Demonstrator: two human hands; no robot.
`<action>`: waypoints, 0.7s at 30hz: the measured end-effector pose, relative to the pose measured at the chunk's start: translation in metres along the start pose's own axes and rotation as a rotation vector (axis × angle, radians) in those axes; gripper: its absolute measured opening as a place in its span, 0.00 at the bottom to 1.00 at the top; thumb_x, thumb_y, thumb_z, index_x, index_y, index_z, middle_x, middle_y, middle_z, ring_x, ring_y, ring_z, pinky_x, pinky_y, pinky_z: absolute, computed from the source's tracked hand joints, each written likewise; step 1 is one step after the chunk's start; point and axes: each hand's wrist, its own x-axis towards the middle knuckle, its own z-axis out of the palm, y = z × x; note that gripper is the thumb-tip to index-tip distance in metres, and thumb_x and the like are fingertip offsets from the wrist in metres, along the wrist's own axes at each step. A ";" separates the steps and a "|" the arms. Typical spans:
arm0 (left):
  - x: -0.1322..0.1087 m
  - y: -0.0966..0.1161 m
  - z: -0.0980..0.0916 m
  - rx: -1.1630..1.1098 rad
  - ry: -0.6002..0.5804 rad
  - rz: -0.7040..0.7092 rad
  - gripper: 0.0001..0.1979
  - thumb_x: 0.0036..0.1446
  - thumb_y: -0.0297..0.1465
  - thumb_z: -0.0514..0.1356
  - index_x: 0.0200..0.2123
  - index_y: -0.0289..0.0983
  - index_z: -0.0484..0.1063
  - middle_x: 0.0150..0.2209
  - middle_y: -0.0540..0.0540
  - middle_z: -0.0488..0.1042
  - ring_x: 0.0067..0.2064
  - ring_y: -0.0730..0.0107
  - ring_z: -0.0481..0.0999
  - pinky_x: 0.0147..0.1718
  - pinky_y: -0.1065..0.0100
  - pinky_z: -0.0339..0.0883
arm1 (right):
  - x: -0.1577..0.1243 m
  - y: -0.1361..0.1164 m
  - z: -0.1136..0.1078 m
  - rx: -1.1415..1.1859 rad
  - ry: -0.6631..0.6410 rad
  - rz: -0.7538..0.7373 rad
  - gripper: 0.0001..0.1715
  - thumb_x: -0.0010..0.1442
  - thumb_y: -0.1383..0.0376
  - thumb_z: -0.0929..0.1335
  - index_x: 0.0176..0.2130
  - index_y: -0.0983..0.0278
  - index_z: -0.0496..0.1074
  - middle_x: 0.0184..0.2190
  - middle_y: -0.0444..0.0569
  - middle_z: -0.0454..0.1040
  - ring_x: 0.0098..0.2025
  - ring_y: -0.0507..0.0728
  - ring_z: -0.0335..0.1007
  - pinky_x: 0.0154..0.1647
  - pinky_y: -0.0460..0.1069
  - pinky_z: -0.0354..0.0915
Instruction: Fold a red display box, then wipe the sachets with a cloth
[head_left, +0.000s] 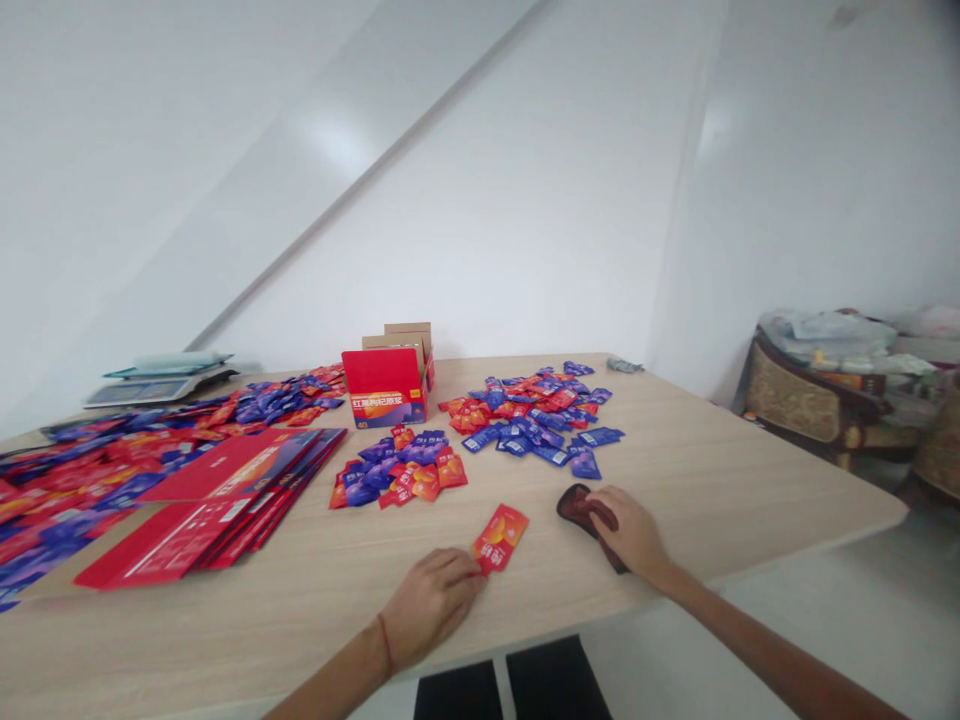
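Low in the middle of the head view, my left hand (435, 605) pinches the lower left corner of a red and orange sachet (501, 537) with closed fingers. To its right, my right hand (626, 525) has its fingers closed on a dark reddish-brown object (577, 503) on the table, which I cannot identify exactly. A small heap of red and purple sachets (409, 465) lies beyond my left hand. Behind it stands an open red carton (386, 388). A wider heap of blue and red sachets (536, 410) lies right of the carton.
Flattened red cartons (217, 510) are stacked at the left, beside a large spread of sachets (82, 480). A scale (161, 385) stands at the back left. A grey crumpled item (624, 366) lies at the back edge. A patterned armchair (795, 400) holds bags off to the right.
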 end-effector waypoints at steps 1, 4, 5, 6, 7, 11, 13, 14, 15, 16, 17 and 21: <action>0.004 0.002 -0.003 0.041 -0.021 0.012 0.13 0.72 0.28 0.53 0.52 0.40 0.76 0.49 0.42 0.81 0.52 0.59 0.78 0.54 0.58 0.72 | -0.001 0.000 0.001 -0.001 0.001 -0.005 0.14 0.63 0.67 0.65 0.44 0.58 0.79 0.46 0.50 0.79 0.49 0.61 0.74 0.53 0.56 0.69; 0.026 0.011 -0.011 0.102 -0.067 -0.044 0.14 0.70 0.27 0.53 0.54 0.39 0.74 0.52 0.41 0.80 0.53 0.57 0.78 0.54 0.57 0.72 | -0.001 -0.001 0.004 -0.008 0.008 0.000 0.14 0.64 0.67 0.65 0.45 0.58 0.78 0.47 0.51 0.79 0.50 0.62 0.73 0.55 0.57 0.68; 0.037 0.013 -0.012 0.105 -0.081 -0.097 0.15 0.70 0.27 0.53 0.55 0.39 0.74 0.53 0.41 0.79 0.54 0.57 0.78 0.55 0.57 0.72 | -0.001 -0.001 0.004 -0.011 0.012 0.003 0.14 0.64 0.67 0.65 0.45 0.58 0.78 0.47 0.51 0.78 0.51 0.62 0.73 0.55 0.57 0.67; 0.048 0.015 -0.012 0.105 -0.108 -0.168 0.16 0.69 0.27 0.53 0.56 0.39 0.73 0.55 0.41 0.78 0.55 0.57 0.77 0.56 0.57 0.71 | -0.001 -0.001 0.004 -0.013 0.015 0.005 0.14 0.64 0.67 0.65 0.45 0.59 0.78 0.47 0.52 0.78 0.50 0.62 0.73 0.55 0.57 0.67; 0.060 0.017 -0.011 0.104 -0.141 -0.244 0.17 0.69 0.27 0.53 0.57 0.39 0.73 0.57 0.41 0.77 0.57 0.57 0.76 0.58 0.57 0.70 | -0.001 -0.001 0.004 -0.015 0.016 0.006 0.14 0.64 0.67 0.65 0.45 0.59 0.78 0.47 0.52 0.78 0.50 0.62 0.73 0.55 0.57 0.67; 0.100 0.018 0.002 0.132 -0.289 -0.484 0.17 0.71 0.31 0.50 0.55 0.39 0.75 0.57 0.41 0.77 0.57 0.57 0.77 0.57 0.58 0.71 | -0.001 0.000 0.003 -0.023 0.014 0.006 0.13 0.64 0.66 0.65 0.45 0.60 0.77 0.46 0.52 0.78 0.50 0.62 0.73 0.54 0.56 0.67; 0.112 0.017 0.012 0.159 -0.317 -0.543 0.17 0.71 0.33 0.50 0.50 0.37 0.77 0.53 0.38 0.79 0.52 0.53 0.80 0.52 0.55 0.74 | -0.001 0.000 0.003 -0.035 0.008 0.014 0.13 0.64 0.66 0.65 0.45 0.59 0.77 0.46 0.52 0.78 0.50 0.62 0.73 0.53 0.56 0.67; 0.116 0.018 0.016 0.175 -0.330 -0.572 0.17 0.71 0.33 0.50 0.49 0.36 0.77 0.51 0.37 0.80 0.51 0.51 0.81 0.50 0.54 0.75 | -0.001 -0.001 0.004 -0.043 0.005 0.019 0.13 0.65 0.66 0.65 0.45 0.59 0.77 0.46 0.51 0.78 0.49 0.62 0.73 0.53 0.56 0.66; 0.118 0.018 0.020 0.191 -0.344 -0.599 0.16 0.70 0.34 0.51 0.49 0.35 0.77 0.51 0.36 0.79 0.51 0.49 0.81 0.48 0.53 0.76 | -0.001 -0.001 0.004 -0.050 0.004 0.025 0.13 0.65 0.66 0.65 0.45 0.59 0.77 0.47 0.51 0.78 0.49 0.62 0.73 0.53 0.56 0.66; 0.120 0.020 0.023 0.206 -0.358 -0.619 0.16 0.69 0.34 0.52 0.49 0.35 0.76 0.51 0.35 0.79 0.51 0.48 0.81 0.48 0.52 0.76 | 0.000 -0.001 0.004 -0.054 0.003 0.030 0.13 0.65 0.67 0.65 0.45 0.59 0.77 0.47 0.51 0.78 0.49 0.62 0.72 0.53 0.56 0.66; 0.121 0.021 0.026 0.218 -0.372 -0.633 0.16 0.68 0.35 0.54 0.50 0.35 0.76 0.51 0.34 0.79 0.51 0.47 0.81 0.47 0.52 0.76 | 0.000 -0.002 0.004 -0.054 0.002 0.033 0.13 0.65 0.67 0.65 0.46 0.60 0.77 0.47 0.51 0.77 0.50 0.62 0.72 0.53 0.56 0.66; 0.124 0.024 0.032 0.255 -0.425 -0.656 0.18 0.66 0.34 0.57 0.56 0.35 0.71 0.54 0.32 0.76 0.52 0.45 0.80 0.46 0.51 0.75 | 0.000 -0.001 0.004 -0.035 -0.005 0.034 0.13 0.64 0.66 0.65 0.46 0.59 0.77 0.47 0.52 0.78 0.50 0.62 0.72 0.53 0.55 0.65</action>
